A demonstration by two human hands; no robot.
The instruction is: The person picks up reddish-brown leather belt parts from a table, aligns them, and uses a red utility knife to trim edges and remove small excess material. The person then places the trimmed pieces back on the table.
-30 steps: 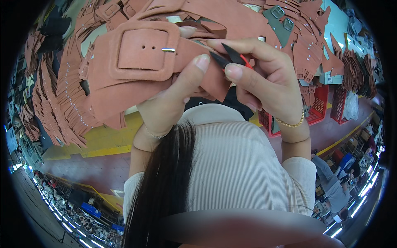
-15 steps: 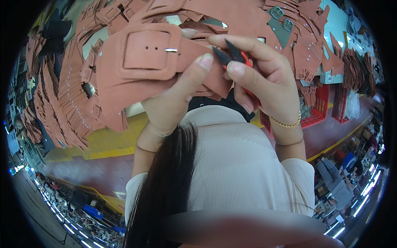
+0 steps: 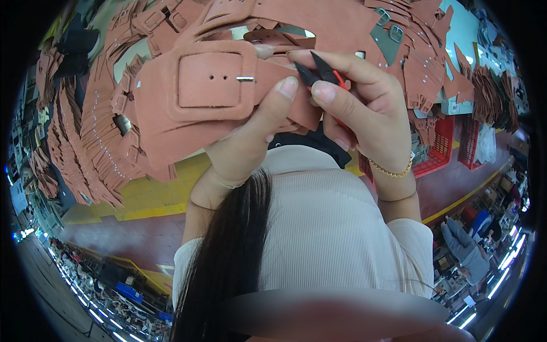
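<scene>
My left hand (image 3: 259, 122) grips a salmon-pink suede strap piece (image 3: 154, 128), thumb on its front beside a large covered buckle (image 3: 248, 102). The buckle is square with rounded corners, and a metal prong crosses its right side. Small holes mark the strap inside the frame. Closed in my right hand (image 3: 364, 102) is a pair of thread snips (image 3: 326, 67) with black blades and red on the handle. The blades stand apart and point up and left, close to the strap's right-hand end. Part of that end is hidden behind my fingers.
Salmon-pink cut pieces (image 3: 108, 131), many with straps and buckles, cover the table. A dark green piece with metal buckles (image 3: 388, 41) lies at the far right. Red plastic crates (image 3: 439, 149) stand below the table on the right. Another person (image 3: 464, 253) is far off at right.
My left hand and the buckled strap have shifted slightly right and down. The snips stay in my right hand, almost in place.
</scene>
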